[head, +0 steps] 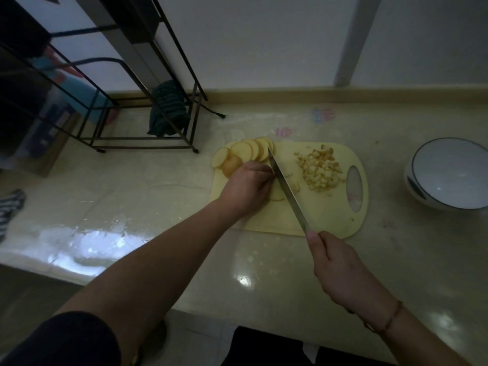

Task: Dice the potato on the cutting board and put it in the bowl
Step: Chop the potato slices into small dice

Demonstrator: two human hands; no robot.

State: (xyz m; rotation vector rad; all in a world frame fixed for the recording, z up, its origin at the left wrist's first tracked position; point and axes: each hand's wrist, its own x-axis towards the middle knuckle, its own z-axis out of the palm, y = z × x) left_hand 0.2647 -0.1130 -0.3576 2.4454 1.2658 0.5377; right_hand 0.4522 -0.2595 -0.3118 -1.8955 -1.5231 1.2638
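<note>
Potato slices (277, 192) centre frame on cutting board (327, 215): left hand (248, 186) presses them; right hand (340, 270) grips knife (287, 188); bowl (449, 173) far right.

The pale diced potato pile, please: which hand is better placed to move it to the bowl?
Right hand: the diced potato pile and white bowl lie on its side.

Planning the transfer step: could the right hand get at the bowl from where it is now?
Probably yes. The bowl sits on the counter right of the cutting board, with nothing between it and the right hand, but that hand grips the knife.
</note>
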